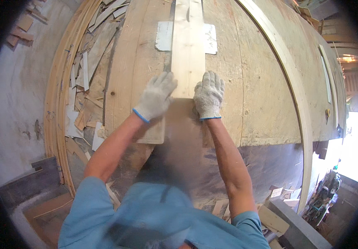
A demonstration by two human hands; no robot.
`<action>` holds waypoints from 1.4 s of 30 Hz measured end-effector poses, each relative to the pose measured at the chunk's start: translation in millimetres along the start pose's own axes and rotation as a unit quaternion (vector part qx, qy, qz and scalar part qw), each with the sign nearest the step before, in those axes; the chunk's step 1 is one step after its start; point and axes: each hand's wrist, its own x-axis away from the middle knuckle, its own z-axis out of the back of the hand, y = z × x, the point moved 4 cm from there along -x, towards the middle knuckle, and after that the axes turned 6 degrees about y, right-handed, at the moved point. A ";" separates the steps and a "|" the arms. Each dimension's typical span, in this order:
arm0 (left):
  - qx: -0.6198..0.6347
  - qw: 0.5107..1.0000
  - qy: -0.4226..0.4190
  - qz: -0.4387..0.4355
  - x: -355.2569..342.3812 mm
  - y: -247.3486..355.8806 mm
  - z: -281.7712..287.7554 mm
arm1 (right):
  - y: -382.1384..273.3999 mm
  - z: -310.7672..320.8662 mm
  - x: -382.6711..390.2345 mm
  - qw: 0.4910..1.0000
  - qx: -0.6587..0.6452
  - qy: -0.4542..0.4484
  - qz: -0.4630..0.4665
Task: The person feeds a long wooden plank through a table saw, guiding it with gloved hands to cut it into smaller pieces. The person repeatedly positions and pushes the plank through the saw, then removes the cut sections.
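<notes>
A long pale wooden board (188, 62) runs away from me up the middle of a wood-topped workbench (222, 103). Both my hands wear off-white knit gloves with blue cuffs, one on each side of the board's near end. My left hand (156, 96) rests at its left edge, fingers stretched forward. Along the right edge lies my right hand (209, 95), fingers extended and its thumb side against the wood. A pale plate (164, 36) shows left of the board, and another pale piece (209, 39) right of it. Below the board's end is a blurred brown surface (183, 124) I cannot make out.
Long thin strips (58, 95) stand along the left side, beside a heap of wood offcuts (83, 99). A long pale strip (289, 70) crosses the bench on the right. Low at right are a grey beam (297, 224) and cluttered machinery (326, 195).
</notes>
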 end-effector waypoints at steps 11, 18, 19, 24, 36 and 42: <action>0.002 1.000 0.004 0.007 -16.2 -16.0 -6.2 | 1.0 -13.3 -17.1 0.999 0.011 0.038 0.028; -0.023 1.000 0.005 -0.002 -25.2 -19.9 -7.4 | 2.8 -18.5 -24.9 0.999 0.026 0.040 0.026; -0.022 1.000 0.008 0.001 -25.4 -21.9 -8.3 | 1.1 -18.6 -26.6 0.998 0.028 0.044 0.031; -0.032 0.999 0.011 0.002 -34.7 -29.1 -11.2 | 1.5 -24.6 -41.4 0.998 0.024 0.048 0.021; -0.013 0.999 0.038 -0.011 -51.8 -45.0 -18.4 | 3.0 -35.7 -59.7 0.994 0.032 0.095 0.049; 0.001 0.999 0.035 -0.013 -54.1 -44.1 -15.4 | 3.7 -37.4 -60.4 0.995 0.040 0.086 0.035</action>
